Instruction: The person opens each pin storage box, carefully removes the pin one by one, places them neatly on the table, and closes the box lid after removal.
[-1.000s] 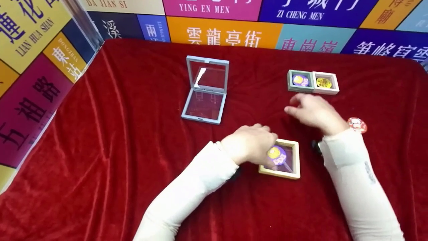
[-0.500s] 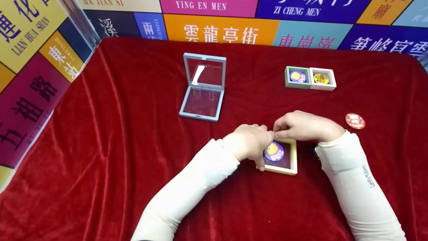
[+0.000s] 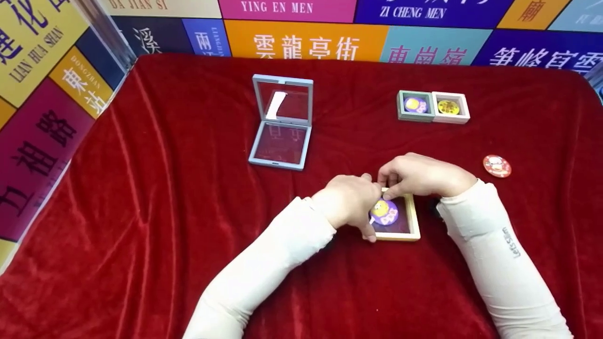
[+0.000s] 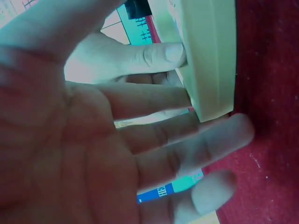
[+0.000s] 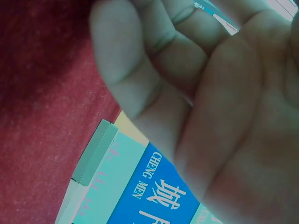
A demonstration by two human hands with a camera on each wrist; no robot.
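A pale yellow display frame (image 3: pixel 414 216) with clear panes lies on the red cloth. Inside shows a round purple badge (image 3: pixel 387 213) with a yellow cartoon figure. My left hand (image 3: pixel 348 200) spans the frame's left side, thumb at the near edge and fingers at the far one. In the left wrist view, its fingertips meet the corner of the frame (image 4: pixel 210 60). My right hand (image 3: pixel 419 174) pinches the far edge beside the left fingers, its other fingers curled. Its thumb (image 4: pixel 173 53) presses the frame's side. The left hand hides the frame's left side.
A light blue hinged frame (image 3: pixel 278 165) stands open at the back left. Green (image 3: pixel 400 110) and white (image 3: pixel 464 113) small frames, each with a badge, sit side by side at the back right. A red round badge (image 3: pixel 497 166) lies right of my right hand. Printed panels border the table.
My right hand has come down from near the small frames to the yellow frame's far edge, and its thumb now reaches over the rim. My left hand stays at the frame's left side.
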